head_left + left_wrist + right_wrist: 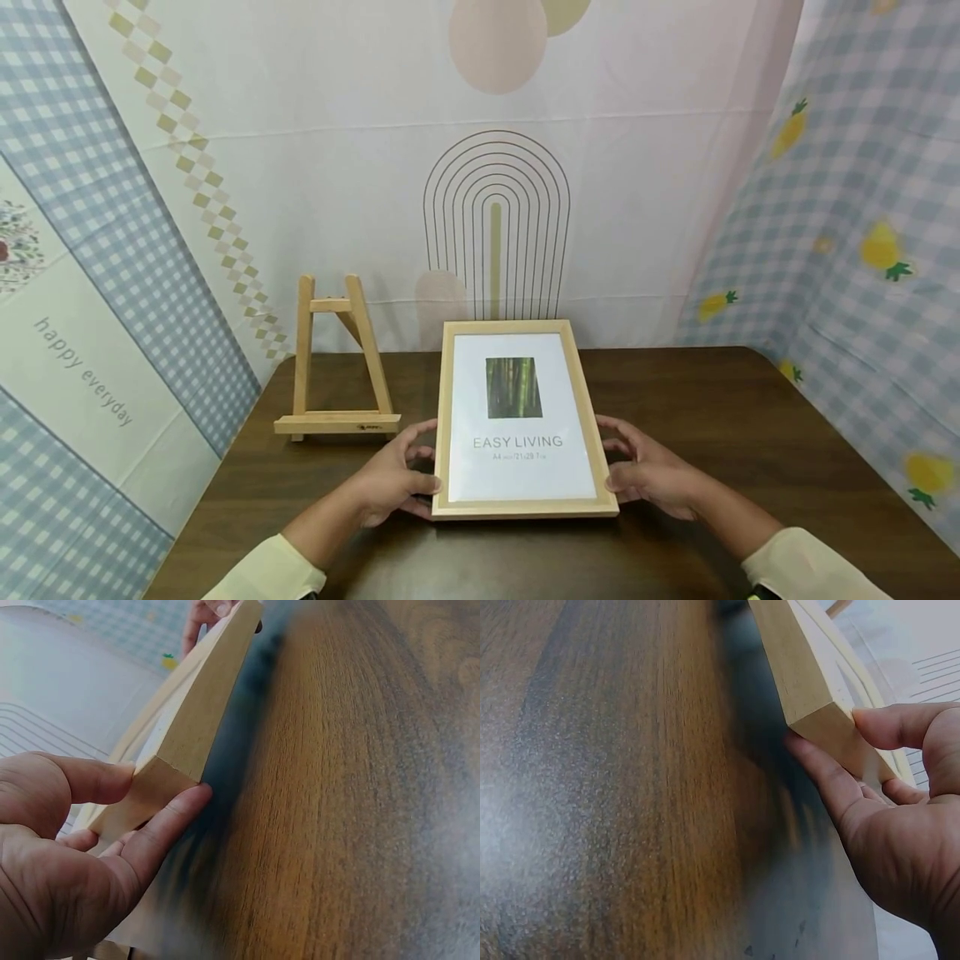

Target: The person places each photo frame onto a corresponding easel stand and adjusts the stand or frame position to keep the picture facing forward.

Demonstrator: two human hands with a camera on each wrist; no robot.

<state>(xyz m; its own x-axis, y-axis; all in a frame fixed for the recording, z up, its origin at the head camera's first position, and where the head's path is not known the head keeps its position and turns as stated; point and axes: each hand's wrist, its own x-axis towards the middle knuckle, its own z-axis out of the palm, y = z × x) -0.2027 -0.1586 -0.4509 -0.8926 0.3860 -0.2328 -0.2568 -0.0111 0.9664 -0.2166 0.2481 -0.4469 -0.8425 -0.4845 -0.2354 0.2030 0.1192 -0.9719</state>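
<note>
While the left hand [393, 479] and right hand [663, 479] hold it from either side, a pale frame [521, 421] is between them over a dark bench [690, 400], straight ahead of the person. Its long axis runs away from the person, and both hands are at the near end, about equally close. Each grip is clamped on the frame: thumb against the front edge, fingers around the side and underneath. The wrist views show the near corners raised off the bench; whether the far end touches it is hidden. A pale wooden easel [302, 358] stands on the bench to the left, beyond the left hand and nearer to it than to the right, its ledge [337, 425] facing the person, apart from the frame
</note>
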